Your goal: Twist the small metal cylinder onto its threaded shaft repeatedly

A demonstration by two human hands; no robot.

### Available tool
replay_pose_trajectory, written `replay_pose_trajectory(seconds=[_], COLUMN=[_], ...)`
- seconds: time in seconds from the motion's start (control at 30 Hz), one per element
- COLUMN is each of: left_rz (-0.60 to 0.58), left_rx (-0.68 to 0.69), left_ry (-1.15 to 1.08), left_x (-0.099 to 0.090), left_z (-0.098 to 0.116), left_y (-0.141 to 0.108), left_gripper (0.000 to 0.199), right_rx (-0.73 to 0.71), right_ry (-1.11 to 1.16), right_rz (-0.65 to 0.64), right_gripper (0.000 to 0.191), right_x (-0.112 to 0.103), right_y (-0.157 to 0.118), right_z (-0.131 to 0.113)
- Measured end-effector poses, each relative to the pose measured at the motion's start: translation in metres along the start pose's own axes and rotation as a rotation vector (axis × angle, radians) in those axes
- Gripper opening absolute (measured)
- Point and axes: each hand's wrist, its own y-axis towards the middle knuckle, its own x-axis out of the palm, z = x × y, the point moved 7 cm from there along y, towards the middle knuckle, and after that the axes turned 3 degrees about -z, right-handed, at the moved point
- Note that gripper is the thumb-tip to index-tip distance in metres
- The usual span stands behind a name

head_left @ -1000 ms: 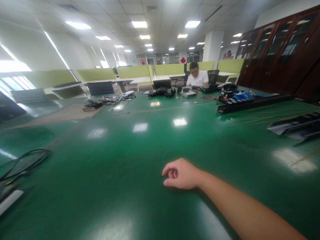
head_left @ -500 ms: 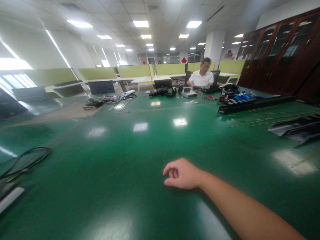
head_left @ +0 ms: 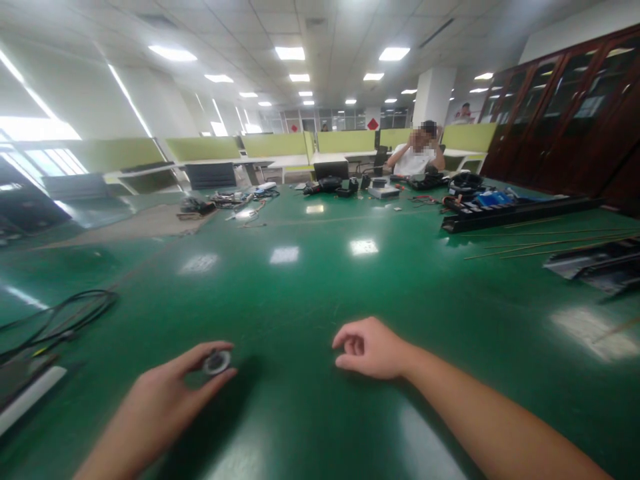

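Ring-shaped part (head_left: 217, 363), pale-rimmed with a blurred dark middle, is held between the thumb and forefinger of the left hand (head_left: 163, 397), which are parted only by its width; it appears to be raised above the green tabletop (head_left: 280, 293). For a sure hold, the rim is best pinched lightly at opposite sides, with its face left uncovered by the fingertips. To the right of those fingers, the right hand (head_left: 375, 350) is loosely curled, thumb and forefinger apart, with nothing seen in its grasp. Beyond the left fingers, off to their left, black cables (head_left: 87, 320) are looped, well apart from the grip. Far beyond both hands, dark devices (head_left: 329, 185) are spread before a person (head_left: 414, 162).
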Motion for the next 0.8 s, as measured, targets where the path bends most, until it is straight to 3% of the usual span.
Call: replay_pose_trajectory(seconds=[0.1,0.17,0.27,0.4,0.57,0.8], left_rz=[-0.166,-0.227,-0.311,-0.343,-0.370,-0.355], left_rx=[0.214,0.275,0.338,0.385,0.387,0.339], left_ry=[-0.151,-0.261,-0.415,-0.512,-0.518,-0.562], left_x=[0.043,0.070,0.105,0.125,0.122,0.122], left_z=[0.071,0.110,0.143,0.142,0.131,0.131], left_y=[0.033,0.048,0.057,0.050,0.043,0.045], left_gripper=[0.032,0.026,0.022,0.017,0.020,0.024], right_rx=[-0.019,-0.028,-0.023,-0.008,0.003,0.011], right_ry=[0.033,0.035,0.026,-0.033,-0.114,-0.129], right_rz=[0.085,0.175,0.291,0.277,0.208,0.204], right_gripper=[0.022,0.022,0.027,0.030,0.032,0.037], right_x=[-0.007,-0.014,-0.023,-0.021,-0.014,-0.014], right_y=[0.001,0.001,0.002,0.004,0.005,0.004], right_z=[-0.001,0.000,0.004,0.008,0.007,0.008])
